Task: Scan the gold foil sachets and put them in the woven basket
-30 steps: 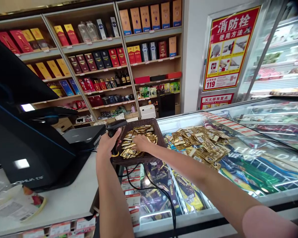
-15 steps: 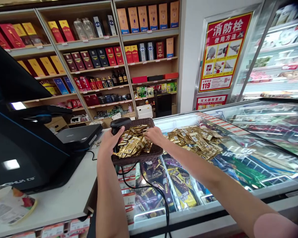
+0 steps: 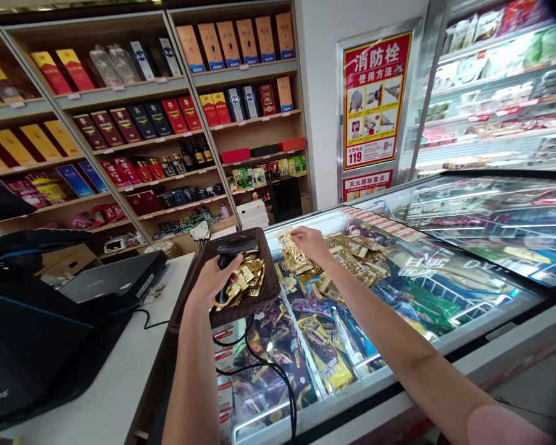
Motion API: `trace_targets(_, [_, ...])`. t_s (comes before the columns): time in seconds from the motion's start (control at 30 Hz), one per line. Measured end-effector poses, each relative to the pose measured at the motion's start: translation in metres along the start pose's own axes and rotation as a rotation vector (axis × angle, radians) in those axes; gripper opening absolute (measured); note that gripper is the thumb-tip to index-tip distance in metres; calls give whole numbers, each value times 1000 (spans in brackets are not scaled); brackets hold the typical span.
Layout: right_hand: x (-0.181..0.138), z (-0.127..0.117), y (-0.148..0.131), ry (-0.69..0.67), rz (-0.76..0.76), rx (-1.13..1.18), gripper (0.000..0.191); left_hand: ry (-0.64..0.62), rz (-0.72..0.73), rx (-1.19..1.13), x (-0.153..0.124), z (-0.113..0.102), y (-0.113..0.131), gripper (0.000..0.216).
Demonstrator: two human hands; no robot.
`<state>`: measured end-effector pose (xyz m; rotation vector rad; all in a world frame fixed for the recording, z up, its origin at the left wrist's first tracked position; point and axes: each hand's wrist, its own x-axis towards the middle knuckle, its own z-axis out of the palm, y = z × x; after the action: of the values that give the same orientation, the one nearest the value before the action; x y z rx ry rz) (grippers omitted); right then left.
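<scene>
My left hand is wrapped round the handle of a black barcode scanner, held over a brown woven basket. Small gold packets lie heaped inside the basket below the scanner. To the right of the basket, my right hand pinches gold packets above the freezer's glass top; how many it holds I cannot tell. A loose pile of similar gold packets spreads over the glass next to that hand.
A glass-topped chest freezer holds bagged goods. Black cable hangs down its front. On the left, a white counter carries a dark till screen and a black flat device. Shelves of boxed goods stand behind.
My right hand has moved from inside the basket out to the right, carrying gold packets. Fewer packets lie in the basket. My left hand keeps the scanner. The view has turned right.
</scene>
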<state>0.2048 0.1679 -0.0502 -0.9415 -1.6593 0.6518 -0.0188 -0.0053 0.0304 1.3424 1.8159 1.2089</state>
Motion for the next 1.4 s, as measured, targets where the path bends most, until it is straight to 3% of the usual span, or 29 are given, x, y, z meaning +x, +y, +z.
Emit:
trace_targets(0.17, [9,-14,4,-104,94,-130,17,-138,20,67,0,18,1,52])
trace_targets(0.4, [10,-25,6,-81,151,-143,21,-151,20,70,0,27,4,54])
trace_targets(1.0, [14,-26,15,-107,180,-169,21,-177,27,125,-5,31,9,54])
trace_targets(1.13, [18,-31,26,-97,194,-265,24,-179,36,125,-5,31,10,53])
trace_targets(1.27, [24,-50,46,14,273,-507,34,-150,18,113,-6,29,12,55])
trace_targets(1.4, [26,-69,72,58,342,-576,38,-118,15,114,-6,20,13,55])
